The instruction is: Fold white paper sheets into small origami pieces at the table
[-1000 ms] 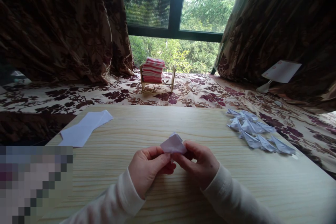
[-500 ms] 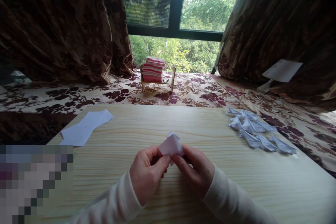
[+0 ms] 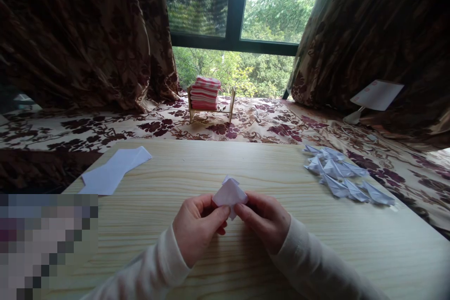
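Paper, white, folded, one piece: held over the counter, directly between the two hands, a corner pointing away from the person; long axis hard to tell, the sides being partly covered. Neither hand clearly nearer. Left hand: fingers pinching the left side, thumb on top. Right hand: fingers pinching the right side, thumb likewise. Sheets, white, flat, at left. Folded pieces, several, grouped at right, well apart from the hands.
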`<state>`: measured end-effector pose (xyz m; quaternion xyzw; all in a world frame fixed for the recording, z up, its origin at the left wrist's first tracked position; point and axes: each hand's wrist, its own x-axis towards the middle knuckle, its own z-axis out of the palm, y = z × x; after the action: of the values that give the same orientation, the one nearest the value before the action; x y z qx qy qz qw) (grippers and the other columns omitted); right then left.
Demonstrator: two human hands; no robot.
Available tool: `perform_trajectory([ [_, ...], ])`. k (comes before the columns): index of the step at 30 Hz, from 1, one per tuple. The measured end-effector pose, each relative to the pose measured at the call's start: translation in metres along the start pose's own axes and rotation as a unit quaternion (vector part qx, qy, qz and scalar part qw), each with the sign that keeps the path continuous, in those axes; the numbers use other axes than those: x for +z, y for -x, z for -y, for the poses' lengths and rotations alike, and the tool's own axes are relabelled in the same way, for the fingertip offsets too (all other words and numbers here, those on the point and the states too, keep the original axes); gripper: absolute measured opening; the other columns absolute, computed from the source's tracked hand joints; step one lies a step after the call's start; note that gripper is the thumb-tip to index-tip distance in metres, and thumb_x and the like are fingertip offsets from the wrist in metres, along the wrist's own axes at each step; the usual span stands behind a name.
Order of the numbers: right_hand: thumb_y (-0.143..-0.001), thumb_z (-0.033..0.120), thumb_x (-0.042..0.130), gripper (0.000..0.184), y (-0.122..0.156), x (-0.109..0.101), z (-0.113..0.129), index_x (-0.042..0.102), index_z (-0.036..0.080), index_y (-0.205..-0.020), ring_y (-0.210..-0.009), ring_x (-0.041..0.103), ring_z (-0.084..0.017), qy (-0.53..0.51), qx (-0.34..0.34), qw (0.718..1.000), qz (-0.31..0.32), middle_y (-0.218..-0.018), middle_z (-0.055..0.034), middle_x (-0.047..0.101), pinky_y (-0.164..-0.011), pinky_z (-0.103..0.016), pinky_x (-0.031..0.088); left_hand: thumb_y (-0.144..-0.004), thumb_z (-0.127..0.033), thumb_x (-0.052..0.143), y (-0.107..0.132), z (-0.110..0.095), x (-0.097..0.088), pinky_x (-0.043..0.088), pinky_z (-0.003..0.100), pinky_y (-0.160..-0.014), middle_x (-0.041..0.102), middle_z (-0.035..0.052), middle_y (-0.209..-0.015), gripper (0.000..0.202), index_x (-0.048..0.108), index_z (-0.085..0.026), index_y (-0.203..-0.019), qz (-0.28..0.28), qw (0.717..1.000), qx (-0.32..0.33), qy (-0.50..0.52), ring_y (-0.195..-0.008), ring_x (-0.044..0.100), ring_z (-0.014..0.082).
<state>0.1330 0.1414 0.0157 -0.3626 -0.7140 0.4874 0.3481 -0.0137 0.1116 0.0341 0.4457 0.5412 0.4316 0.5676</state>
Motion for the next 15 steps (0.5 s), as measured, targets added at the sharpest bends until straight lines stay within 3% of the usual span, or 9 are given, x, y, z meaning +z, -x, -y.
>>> perform_trajectory([
  [5,-0.076,0.033,0.049,0.022,-0.0012,0.0013,-0.0001,0.052,0.013,-0.067,-0.054,0.041,-0.01,-0.026,0.006,1.0,0.007,-0.057,0.0007,0.045,-0.049,-0.022,0.035,-0.064,-0.032,0.061,0.0005,0.0052,-0.0006,0.039,0.022,-0.047,0.052,-0.0007,-0.048,0.021,0.057,-0.013,-0.055,0.006,1.0,0.011,-0.008,-0.045,0.047,0.0097],
  [9,-0.075,0.03,0.047,0.019,-0.0007,-0.0011,-0.0001,0.053,0.013,-0.067,-0.049,0.038,-0.009,-0.024,0.011,1.0,0.01,-0.054,0.0022,0.042,-0.045,-0.02,0.032,-0.067,-0.033,0.057,-0.002,0.0051,-0.0048,0.042,0.024,-0.048,0.054,0.0012,-0.051,0.023,0.06,-0.011,-0.059,0.03,0.999,-0.018,0.015,-0.048,0.049,0.0116],
  [15,-0.072,0.029,0.05,0.02,-0.0002,-0.0036,0.0036,0.054,0.013,-0.061,-0.049,0.035,-0.008,-0.004,0.042,0.999,0.033,-0.051,0.0032,0.04,-0.043,-0.02,0.029,-0.062,-0.034,0.064,-0.0052,0.0025,-0.0062,0.044,0.023,-0.052,0.062,0.0023,-0.064,0.026,0.063,-0.012,-0.075,-0.004,0.999,0.004,0.047,-0.058,0.053,0.0128],
])
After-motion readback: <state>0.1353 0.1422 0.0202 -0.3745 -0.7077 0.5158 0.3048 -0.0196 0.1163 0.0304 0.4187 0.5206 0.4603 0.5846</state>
